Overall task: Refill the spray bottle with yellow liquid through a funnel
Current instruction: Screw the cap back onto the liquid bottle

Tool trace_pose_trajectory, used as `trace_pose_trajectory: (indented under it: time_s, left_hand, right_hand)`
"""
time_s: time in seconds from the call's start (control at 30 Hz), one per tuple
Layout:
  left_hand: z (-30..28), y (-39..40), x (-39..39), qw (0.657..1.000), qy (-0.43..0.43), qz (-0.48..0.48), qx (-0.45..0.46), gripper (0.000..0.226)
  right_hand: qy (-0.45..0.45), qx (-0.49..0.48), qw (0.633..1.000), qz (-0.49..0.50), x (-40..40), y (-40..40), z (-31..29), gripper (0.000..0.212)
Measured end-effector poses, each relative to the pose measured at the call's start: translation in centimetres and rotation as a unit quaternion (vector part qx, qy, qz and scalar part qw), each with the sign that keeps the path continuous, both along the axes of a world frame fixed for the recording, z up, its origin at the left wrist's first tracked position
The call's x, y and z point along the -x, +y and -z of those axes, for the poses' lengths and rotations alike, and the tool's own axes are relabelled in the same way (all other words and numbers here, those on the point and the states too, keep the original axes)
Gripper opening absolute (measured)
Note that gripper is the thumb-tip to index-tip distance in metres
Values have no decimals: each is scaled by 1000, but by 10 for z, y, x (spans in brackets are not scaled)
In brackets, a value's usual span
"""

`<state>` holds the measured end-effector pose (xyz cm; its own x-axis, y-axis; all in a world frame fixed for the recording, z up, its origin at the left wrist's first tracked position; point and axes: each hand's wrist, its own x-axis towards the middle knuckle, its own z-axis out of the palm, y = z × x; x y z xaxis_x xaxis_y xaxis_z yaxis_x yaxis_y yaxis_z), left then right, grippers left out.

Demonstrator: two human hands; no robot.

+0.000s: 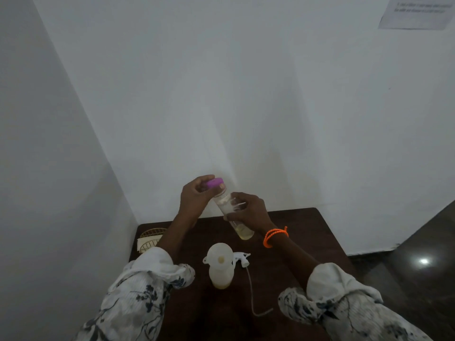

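1. Head view, progress: the translucent plastic spray bottle [220, 271] stands upright on the dark brown wooden table [307, 242], and a pale translucent funnel [219, 253] sits in its neck. A shallow layer of yellow liquid shows at the bottle's base. So the opening is prepared and, by my judgement, little has gone in as yet.

2. The white trigger spray head [242, 258] lies on the table just to the right of the spray bottle, touching or nearly touching it, with its thin dip tube [251, 291] trailing toward the viewer. The head is off, and refitting it is among the steps left.

3. Above and beyond the spray bottle, held clear of the table, is a clear cylindrical supply bottle [234, 212] with a purple round cap [214, 183]. It is tilted, cap to the upper left, and yellow liquid pools at its lower end. The cap looks seated on the neck, so I judge that uncapping and pouring are yet to come.

4. Grip: the left hand [194, 196] curls over the purple cap, fingers and thumb pinching its rim as if to twist. The right hand [248, 211] wraps around the middle of the supply bottle, fingers closed on its wall.

5. A gold wire basket [150, 238] sits at the table's far left corner, well apart from the spray bottle.
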<state>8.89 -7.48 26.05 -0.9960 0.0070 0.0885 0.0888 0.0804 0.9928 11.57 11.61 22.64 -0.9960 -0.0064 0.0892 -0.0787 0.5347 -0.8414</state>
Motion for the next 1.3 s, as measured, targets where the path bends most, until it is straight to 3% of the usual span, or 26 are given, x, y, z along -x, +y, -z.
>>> trace_pose_trajectory:
  time_s: [0.13, 0.43, 0.57, 0.7, 0.97, 1.2, 1.3]
  left_hand:
    - [6, 6, -1, 999, -17, -36, -34, 62]
    - [12, 2, -2, 995, -33, 34, -83, 46]
    - [8, -10, 0, 995, -15, 94, -24, 46]
    - [8, -13, -1, 994, 31, 93, 49, 46]
    - [13, -10, -4, 994, -10, 90, -54, 54]
    - [14, -6, -9, 979, -64, 87, -171, 45]
    - [8, -2, -10, 982, -63, 80, -162, 44]
  right_hand:
    - [10, -12, 1000, 8, 1, -3, 0, 69]
    - [-7, -6, 1000, -3, 0, -1, 1, 72]
    - [-19, -16, 1000, -8, -2, 3, 2, 73]
    - [-16, -27, 999, -10, -3, 4, 3, 73]
    - [-13, 3, 1000, -7, -3, 2, -1, 72]
    - [-15, 22, 1000, 0, -4, 4, -3, 71]
    - [-12, 26, 1000, 1, -4, 4, -5, 73]
